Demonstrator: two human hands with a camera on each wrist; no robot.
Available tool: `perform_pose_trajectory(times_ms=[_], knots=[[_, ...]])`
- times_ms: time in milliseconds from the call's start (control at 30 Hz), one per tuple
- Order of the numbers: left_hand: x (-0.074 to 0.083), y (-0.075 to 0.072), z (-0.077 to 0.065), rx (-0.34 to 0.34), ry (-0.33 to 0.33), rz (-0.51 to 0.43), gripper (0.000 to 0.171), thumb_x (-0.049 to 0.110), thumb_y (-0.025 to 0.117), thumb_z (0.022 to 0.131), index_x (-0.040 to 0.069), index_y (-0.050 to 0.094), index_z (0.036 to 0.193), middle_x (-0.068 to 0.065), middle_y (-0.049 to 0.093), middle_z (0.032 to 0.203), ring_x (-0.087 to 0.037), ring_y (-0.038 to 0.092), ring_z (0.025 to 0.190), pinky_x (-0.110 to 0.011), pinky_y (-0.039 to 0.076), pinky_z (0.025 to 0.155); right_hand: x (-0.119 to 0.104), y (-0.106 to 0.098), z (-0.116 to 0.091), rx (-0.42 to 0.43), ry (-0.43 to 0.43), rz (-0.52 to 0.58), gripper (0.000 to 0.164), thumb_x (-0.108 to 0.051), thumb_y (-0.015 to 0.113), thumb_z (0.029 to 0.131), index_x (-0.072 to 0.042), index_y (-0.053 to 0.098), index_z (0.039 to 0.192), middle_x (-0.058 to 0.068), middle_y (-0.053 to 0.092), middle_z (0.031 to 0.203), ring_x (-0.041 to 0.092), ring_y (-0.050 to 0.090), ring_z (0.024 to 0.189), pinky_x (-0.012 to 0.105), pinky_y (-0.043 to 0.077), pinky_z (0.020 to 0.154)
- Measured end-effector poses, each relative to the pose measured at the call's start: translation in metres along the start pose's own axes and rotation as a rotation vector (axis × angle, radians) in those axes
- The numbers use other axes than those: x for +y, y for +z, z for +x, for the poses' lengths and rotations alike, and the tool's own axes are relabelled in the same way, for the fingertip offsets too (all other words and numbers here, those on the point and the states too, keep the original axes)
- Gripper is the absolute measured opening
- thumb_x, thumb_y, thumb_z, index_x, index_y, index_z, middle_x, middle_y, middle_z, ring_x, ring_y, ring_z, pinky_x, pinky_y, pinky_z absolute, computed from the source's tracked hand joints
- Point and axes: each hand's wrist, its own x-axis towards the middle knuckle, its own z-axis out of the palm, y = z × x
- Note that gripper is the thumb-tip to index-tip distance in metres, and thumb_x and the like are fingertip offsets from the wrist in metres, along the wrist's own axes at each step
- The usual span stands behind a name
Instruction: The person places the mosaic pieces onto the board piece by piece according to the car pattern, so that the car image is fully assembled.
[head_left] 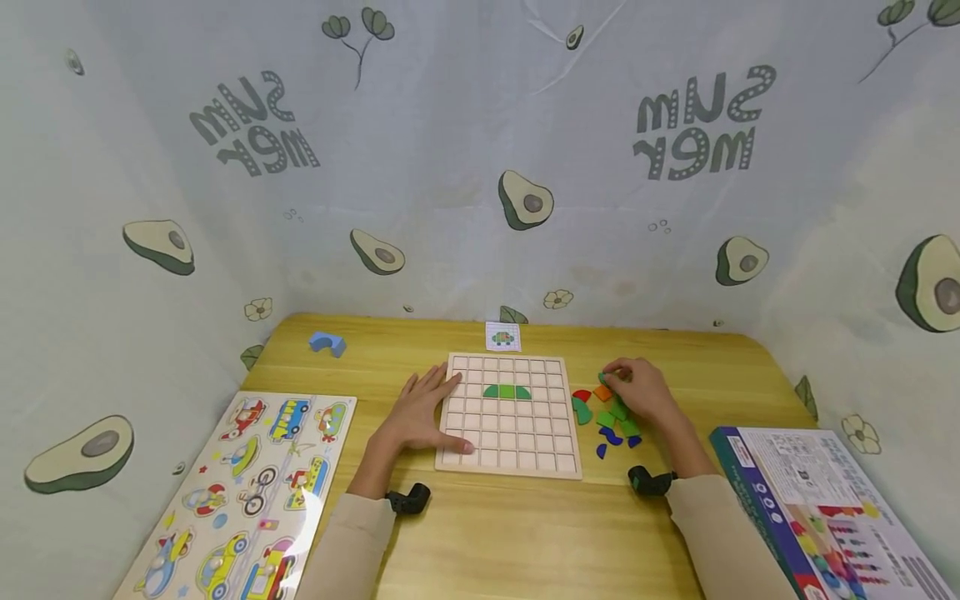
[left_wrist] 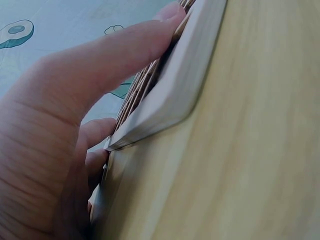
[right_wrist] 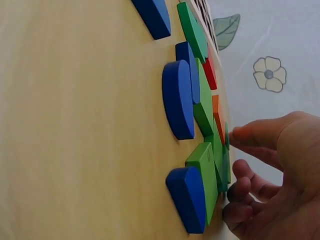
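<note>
A square wooden grid board (head_left: pixel 506 458) lies flat, with a light green square (head_left: pixel 507 392) between two darker green curved pieces (head_left: pixel 522 392) in its upper rows. My left hand (head_left: pixel 422 412) is spread over the board's left edge, its thumb (left_wrist: pixel 145 42) on the rim at the near corner. To the board's right, my right hand (head_left: pixel 637 388) pinches a small green piece (head_left: pixel 602 378) at its fingertips. Below that hand lie loose pieces: an orange one (head_left: pixel 603 392), a red one (head_left: pixel 582 395), light green ones (right_wrist: pixel 203 107), and several blue ones (right_wrist: pixel 178 100).
Behind the board is a small picture card (head_left: pixel 502 337). A blue arch block (head_left: pixel 327 343) sits at the back left. A vehicle puzzle board (head_left: pixel 251 492) covers the left side, and a printed box (head_left: pixel 825 500) the right. A patterned cloth (head_left: pixel 450 167) hangs behind the table.
</note>
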Motion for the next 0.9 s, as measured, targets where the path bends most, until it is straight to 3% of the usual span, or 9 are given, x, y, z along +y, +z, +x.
perform_pose_trajectory(times_ms=[167, 400, 533, 733, 900], knots=[[0.000, 0.001, 0.000, 0.004, 0.004, -0.004, 0.127, 0.076, 0.081, 0.064, 0.025, 0.025, 0.166, -0.006, 0.008, 0.175, -0.027, 0.006, 0.162, -0.054, 0.001, 0.131, 0.003, 0.001, 0.002, 0.006, 0.003, 0.010, 0.027, -0.017, 0.061, 0.103, 0.002, 0.069, 0.121, 0.026, 0.066, 0.111, 0.034, 0.061, 0.091, 0.032, 0.052, 0.068], [0.002, -0.001, -0.001, -0.004, 0.000, -0.003, 0.126, 0.074, 0.081, 0.066, 0.023, 0.024, 0.166, -0.007, 0.008, 0.175, -0.028, 0.006, 0.162, -0.055, 0.000, 0.131, 0.003, 0.002, 0.009, 0.003, 0.015, -0.023, 0.035, -0.031, 0.062, 0.103, 0.001, 0.068, 0.114, 0.019, 0.065, 0.104, 0.028, 0.058, 0.085, 0.030, 0.048, 0.067], [0.003, -0.003, -0.001, -0.005, -0.004, 0.000, 0.125, 0.073, 0.081, 0.066, 0.023, 0.024, 0.166, -0.007, 0.008, 0.175, -0.028, 0.006, 0.162, -0.055, 0.000, 0.131, 0.002, 0.001, 0.012, -0.011, -0.009, -0.028, 0.032, -0.027, 0.059, 0.105, 0.001, 0.067, 0.120, 0.021, 0.065, 0.109, 0.031, 0.060, 0.090, 0.036, 0.053, 0.071], [0.003, -0.002, -0.001, -0.015, -0.008, 0.001, 0.125, 0.073, 0.081, 0.067, 0.024, 0.024, 0.166, -0.006, 0.007, 0.175, -0.027, 0.005, 0.163, -0.054, 0.000, 0.131, 0.003, 0.001, 0.013, -0.059, -0.141, -0.063, 0.036, -0.004, 0.054, 0.100, -0.003, 0.066, 0.134, 0.025, 0.058, 0.120, 0.038, 0.059, 0.101, 0.054, 0.054, 0.086], [0.002, -0.002, 0.000, -0.012, -0.007, -0.001, 0.125, 0.073, 0.081, 0.067, 0.024, 0.023, 0.166, -0.006, 0.006, 0.175, -0.026, 0.004, 0.163, -0.054, -0.001, 0.131, 0.002, 0.002, 0.014, -0.073, -0.164, -0.071, 0.032, -0.006, 0.059, 0.100, -0.002, 0.067, 0.130, 0.024, 0.059, 0.116, 0.036, 0.059, 0.099, 0.055, 0.054, 0.087]])
